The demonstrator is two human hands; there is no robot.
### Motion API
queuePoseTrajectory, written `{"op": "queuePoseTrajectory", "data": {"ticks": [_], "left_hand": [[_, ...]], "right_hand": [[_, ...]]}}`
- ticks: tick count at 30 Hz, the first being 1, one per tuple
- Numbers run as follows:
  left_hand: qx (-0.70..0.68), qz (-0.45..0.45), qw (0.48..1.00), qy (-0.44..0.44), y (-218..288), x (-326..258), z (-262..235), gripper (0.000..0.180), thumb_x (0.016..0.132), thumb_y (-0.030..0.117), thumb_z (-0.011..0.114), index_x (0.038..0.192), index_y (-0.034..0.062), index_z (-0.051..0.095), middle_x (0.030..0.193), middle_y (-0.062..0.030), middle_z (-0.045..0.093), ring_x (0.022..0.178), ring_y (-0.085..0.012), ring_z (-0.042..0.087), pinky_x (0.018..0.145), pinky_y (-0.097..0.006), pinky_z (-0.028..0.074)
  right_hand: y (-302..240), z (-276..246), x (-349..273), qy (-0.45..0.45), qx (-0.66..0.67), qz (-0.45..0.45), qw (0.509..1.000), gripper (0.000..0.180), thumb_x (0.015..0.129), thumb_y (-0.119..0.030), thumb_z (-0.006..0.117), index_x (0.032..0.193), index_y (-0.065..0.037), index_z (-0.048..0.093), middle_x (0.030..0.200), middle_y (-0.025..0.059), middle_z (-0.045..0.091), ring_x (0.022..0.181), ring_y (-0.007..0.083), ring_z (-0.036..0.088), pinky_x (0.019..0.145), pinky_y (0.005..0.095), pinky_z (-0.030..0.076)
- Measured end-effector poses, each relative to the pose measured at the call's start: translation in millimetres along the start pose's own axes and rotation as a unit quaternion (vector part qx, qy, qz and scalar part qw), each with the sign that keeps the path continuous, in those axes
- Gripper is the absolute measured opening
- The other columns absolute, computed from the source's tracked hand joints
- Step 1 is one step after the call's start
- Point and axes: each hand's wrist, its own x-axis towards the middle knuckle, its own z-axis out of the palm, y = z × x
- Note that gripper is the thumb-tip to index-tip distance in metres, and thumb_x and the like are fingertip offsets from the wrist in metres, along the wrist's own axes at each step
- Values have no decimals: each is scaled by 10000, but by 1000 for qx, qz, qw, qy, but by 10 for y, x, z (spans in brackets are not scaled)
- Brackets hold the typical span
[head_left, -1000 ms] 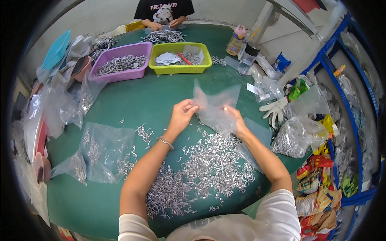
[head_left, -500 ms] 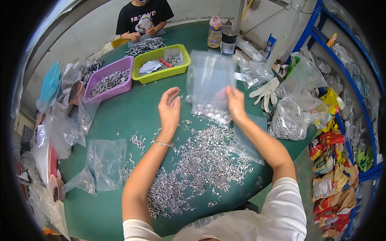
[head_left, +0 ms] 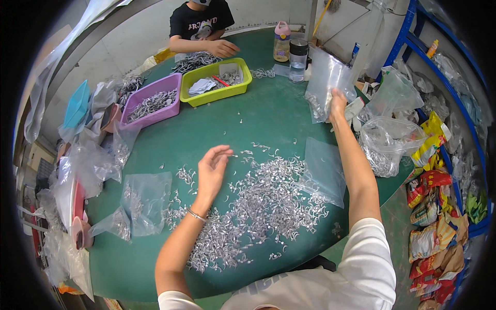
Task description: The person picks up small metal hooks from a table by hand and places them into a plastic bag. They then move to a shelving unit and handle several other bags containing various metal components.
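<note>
My right hand (head_left: 337, 105) is closed on a clear plastic bag (head_left: 330, 75) with small metal pieces at its bottom, held up over the table's far right side. My left hand (head_left: 213, 168) hovers over the near middle of the table, fingers loosely bent and apart, with nothing visible in it. Below and right of it spreads a wide pile of small, curved silvery metal pieces (head_left: 271, 194). A flat clear bag (head_left: 326, 168) lies at the pile's right edge. Part of a white glove (head_left: 353, 109) shows behind my right wrist.
Purple (head_left: 175, 101) and yellow-green (head_left: 244, 85) trays of metal parts stand at the far left, near a co-worker's hand (head_left: 223, 48). A tumbler (head_left: 298, 64) and a pink-lidded bottle (head_left: 281, 44) stand at the back. Filled bags (head_left: 147, 206) lie left; another bag (head_left: 382, 155) sits right.
My right hand has carried the bag away to the far right. My left hand has come slightly nearer to me. The co-worker's hand has reached out toward the yellow-green tray.
</note>
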Motion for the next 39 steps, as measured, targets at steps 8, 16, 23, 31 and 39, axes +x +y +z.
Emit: {"op": "queuePoseTrajectory", "data": {"ticks": [8, 16, 23, 31, 39], "left_hand": [[-5, -53, 997, -52, -21, -362, -44, 260, 848, -10, 482, 1107, -29, 490, 999, -90, 578, 955, -144, 556, 822, -235, 437], [-26, -38, 990, -131, -36, -84, 429, 506, 832, -34, 500, 1293, 25, 300, 1152, -116, 480, 1024, -173, 514, 874, -263, 415], [3, -61, 991, -115, -155, -132, 315, 475, 832, -32, 500, 1272, 20, 328, 1132, -113, 495, 1025, -178, 515, 855, -258, 420], [-1, -76, 994, -77, 23, -495, -145, 445, 831, -35, 497, 1250, 14, 357, 1104, -108, 510, 1016, -165, 518, 848, -253, 431], [-54, -116, 992, 4, 346, -1329, -410, 429, 825, -73, 469, 1237, -15, 364, 1093, -114, 517, 1037, -174, 506, 863, -255, 412]], "right_hand": [[-182, -91, -202, -123, 104, 113, 980, 477, 796, -338, 606, 1127, -4, 529, 1126, 108, 553, 1054, 209, 490, 911, 302, 344], [64, 70, -264, -329, -322, -149, 875, 570, 660, -302, 727, 1131, -41, 542, 1120, 164, 558, 1048, 322, 521, 899, 368, 396], [-46, 117, -436, -328, -555, -369, 669, 261, 774, -232, 588, 951, -41, 586, 998, 160, 589, 946, 313, 554, 798, 435, 435], [-484, 611, -118, -90, -242, -242, 935, 202, 875, -126, 407, 799, 11, 534, 711, 178, 609, 625, 312, 602, 598, 378, 472], [-367, 1782, 71, -79, 90, -4, 993, 175, 853, -48, 375, 846, 56, 515, 749, 149, 592, 701, 231, 635, 522, 313, 512]]}}
